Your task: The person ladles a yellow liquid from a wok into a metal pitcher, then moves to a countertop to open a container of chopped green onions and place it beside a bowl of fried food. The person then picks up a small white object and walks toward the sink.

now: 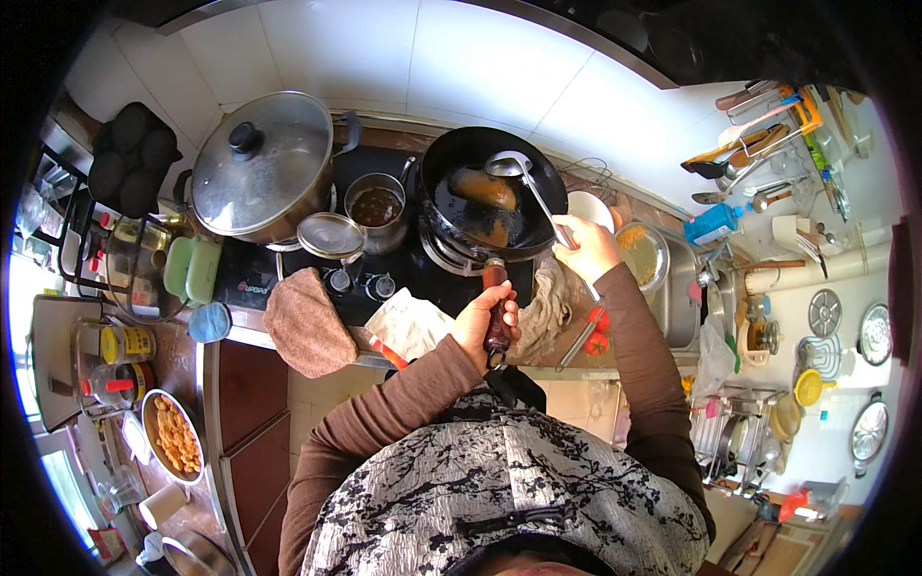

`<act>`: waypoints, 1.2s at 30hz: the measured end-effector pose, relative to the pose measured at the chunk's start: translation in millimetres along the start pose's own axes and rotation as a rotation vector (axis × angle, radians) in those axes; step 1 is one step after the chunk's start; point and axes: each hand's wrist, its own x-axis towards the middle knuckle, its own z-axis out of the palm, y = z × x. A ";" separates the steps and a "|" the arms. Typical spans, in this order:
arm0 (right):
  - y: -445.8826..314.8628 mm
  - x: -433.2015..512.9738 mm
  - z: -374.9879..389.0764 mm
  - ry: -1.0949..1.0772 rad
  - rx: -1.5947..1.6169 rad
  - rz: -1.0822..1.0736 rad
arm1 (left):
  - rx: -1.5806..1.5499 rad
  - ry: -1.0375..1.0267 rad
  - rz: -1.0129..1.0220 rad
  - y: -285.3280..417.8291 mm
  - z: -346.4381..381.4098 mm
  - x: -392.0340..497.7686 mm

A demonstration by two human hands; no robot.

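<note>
My left hand [484, 322] grips the dark wooden handle [496, 317] of a black wok [446, 155] on the right burner. In my right hand [591, 250] is the long handle of a metal ladle [508, 164], its bowl over the far inner side of the wok. Brownish-orange food or sauce [486, 193] lies in the wok; I cannot tell which. Left of the wok, a small metal pot [380, 234] holds dark liquid [376, 207]. A white bowl [589, 209] and a glass bowl with orange residue [641, 252] stand to the right.
A lidded stockpot [263, 173] fills the left burner. A brown towel [311, 324] and a white cloth [410, 324] hang over the front edge. Tomatoes [596, 342] lie by a grey rag [544, 306]. The sink [681, 309] is at right. A bowl of fried pieces [148, 410] stands left.
</note>
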 end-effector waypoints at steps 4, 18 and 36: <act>-4.4 7.0 1.4 0.033 0.041 0.009 | -0.018 0.015 -0.010 2.2 1.7 0.6; 10.6 56.4 43.5 -0.064 0.517 0.179 | -0.057 0.008 -0.037 7.9 25.4 3.9; -13.9 53.8 21.9 -0.508 1.933 0.362 | -0.069 0.008 -0.045 5.7 25.1 4.1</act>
